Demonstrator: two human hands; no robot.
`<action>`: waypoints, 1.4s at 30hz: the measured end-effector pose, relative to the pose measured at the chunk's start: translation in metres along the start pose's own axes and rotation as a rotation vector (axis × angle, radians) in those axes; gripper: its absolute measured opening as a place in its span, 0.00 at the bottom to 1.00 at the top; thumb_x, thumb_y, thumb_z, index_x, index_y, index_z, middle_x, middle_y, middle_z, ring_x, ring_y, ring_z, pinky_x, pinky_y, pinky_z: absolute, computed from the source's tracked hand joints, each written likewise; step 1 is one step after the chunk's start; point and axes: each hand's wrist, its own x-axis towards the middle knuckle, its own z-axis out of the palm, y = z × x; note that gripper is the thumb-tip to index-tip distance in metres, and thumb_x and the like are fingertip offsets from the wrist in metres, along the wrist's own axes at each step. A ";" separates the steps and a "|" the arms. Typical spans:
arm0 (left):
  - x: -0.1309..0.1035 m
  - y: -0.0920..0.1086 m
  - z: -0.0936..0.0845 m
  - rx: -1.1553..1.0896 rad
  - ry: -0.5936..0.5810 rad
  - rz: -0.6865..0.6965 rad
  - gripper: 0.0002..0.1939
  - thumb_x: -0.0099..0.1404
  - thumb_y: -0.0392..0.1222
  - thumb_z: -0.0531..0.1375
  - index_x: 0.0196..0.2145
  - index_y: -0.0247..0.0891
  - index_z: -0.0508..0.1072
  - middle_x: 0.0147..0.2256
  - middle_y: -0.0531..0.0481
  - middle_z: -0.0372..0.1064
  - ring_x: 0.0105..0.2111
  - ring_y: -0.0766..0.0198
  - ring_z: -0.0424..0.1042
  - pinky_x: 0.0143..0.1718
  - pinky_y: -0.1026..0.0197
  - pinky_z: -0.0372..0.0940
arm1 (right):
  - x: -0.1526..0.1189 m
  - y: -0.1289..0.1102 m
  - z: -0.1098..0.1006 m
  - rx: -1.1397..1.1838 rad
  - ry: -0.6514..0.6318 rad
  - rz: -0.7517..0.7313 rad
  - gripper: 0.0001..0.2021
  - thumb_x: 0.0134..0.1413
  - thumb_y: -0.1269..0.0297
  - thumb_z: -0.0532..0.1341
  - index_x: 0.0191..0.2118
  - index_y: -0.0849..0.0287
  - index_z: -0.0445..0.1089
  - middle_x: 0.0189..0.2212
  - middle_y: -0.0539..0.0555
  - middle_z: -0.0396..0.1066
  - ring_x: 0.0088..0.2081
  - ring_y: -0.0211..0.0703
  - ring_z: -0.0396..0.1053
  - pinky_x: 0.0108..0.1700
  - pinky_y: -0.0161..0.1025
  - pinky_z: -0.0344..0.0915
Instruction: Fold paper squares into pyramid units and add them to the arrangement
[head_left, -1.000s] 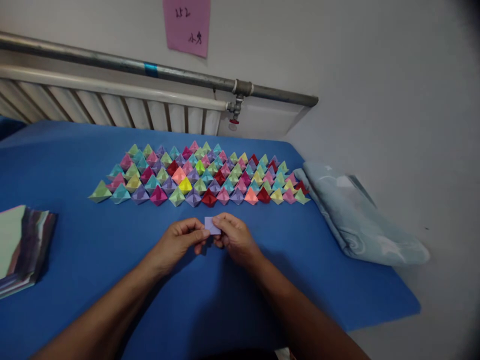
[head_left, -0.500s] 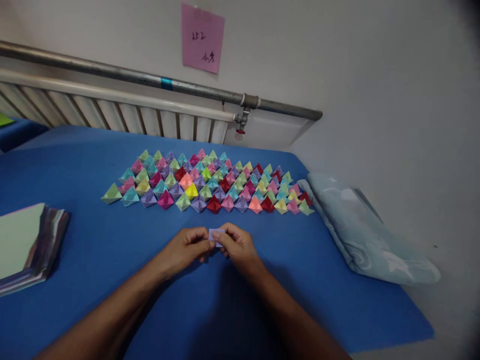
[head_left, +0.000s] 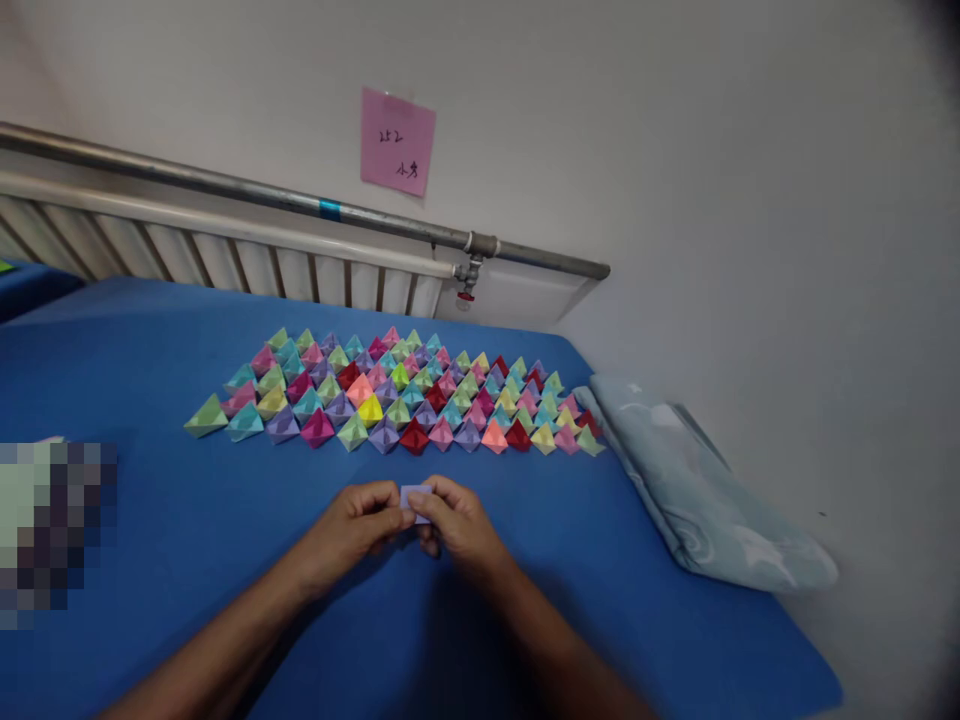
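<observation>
Between my two hands is a small folded square of pale purple paper (head_left: 415, 494), held up just above the blue surface (head_left: 300, 660). My left hand (head_left: 369, 515) pinches its left edge between thumb and fingers. On the other side, my right hand (head_left: 455, 515) grips it, the thumb lying across its front. Fingers cover much of the paper's lower part. Beyond the hands, several rows of folded paper boats (head_left: 412, 435) stand close together in green, blue, purple, pink, red and yellow.
A folded pale teal cloth (head_left: 705, 500) lies along the right edge. At the far left is a pixelated pile (head_left: 37, 520). A white radiator (head_left: 247, 267) and a metal pipe (head_left: 255, 193) run along the wall behind, under a pink note (head_left: 397, 142).
The view has tilted up and shifted slightly right, so the scene sits lower and further left. Both hands keep their hold on the purple paper. The left pile is now pixelated.
</observation>
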 end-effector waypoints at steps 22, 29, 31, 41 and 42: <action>-0.015 0.002 -0.004 0.182 -0.069 -0.032 0.21 0.53 0.59 0.64 0.26 0.36 0.71 0.21 0.53 0.67 0.23 0.66 0.65 0.29 0.61 0.57 | -0.038 0.008 0.004 -0.063 0.036 0.031 0.09 0.41 0.60 0.62 0.23 0.56 0.61 0.14 0.41 0.60 0.14 0.27 0.52 0.16 0.29 0.46; -0.053 -0.005 0.009 0.064 -0.027 -0.208 0.20 0.48 0.57 0.67 0.24 0.37 0.70 0.17 0.54 0.66 0.18 0.68 0.63 0.24 0.62 0.57 | -0.073 0.018 0.007 -0.151 0.046 0.058 0.07 0.46 0.61 0.63 0.27 0.57 0.65 0.15 0.41 0.60 0.16 0.28 0.53 0.18 0.28 0.47; -0.062 -0.007 0.015 0.054 -0.012 -0.239 0.20 0.48 0.57 0.66 0.24 0.37 0.70 0.17 0.54 0.66 0.18 0.68 0.63 0.23 0.63 0.57 | -0.080 0.022 0.007 -0.126 0.035 0.045 0.08 0.46 0.61 0.63 0.33 0.56 0.66 0.16 0.41 0.63 0.16 0.29 0.54 0.18 0.29 0.49; -0.083 -0.015 0.029 0.708 -0.054 -0.200 0.14 0.60 0.50 0.55 0.22 0.40 0.69 0.19 0.54 0.62 0.20 0.66 0.60 0.24 0.62 0.51 | -0.109 0.037 0.014 -0.701 -0.003 -0.252 0.06 0.55 0.73 0.57 0.32 0.57 0.70 0.26 0.46 0.69 0.29 0.33 0.64 0.35 0.33 0.60; -0.082 -0.015 0.029 0.808 -0.064 -0.180 0.14 0.61 0.48 0.55 0.22 0.40 0.70 0.20 0.53 0.64 0.21 0.65 0.61 0.24 0.62 0.51 | -0.111 0.036 0.015 -0.808 -0.018 -0.284 0.08 0.56 0.74 0.56 0.34 0.57 0.72 0.29 0.48 0.71 0.31 0.35 0.66 0.38 0.34 0.61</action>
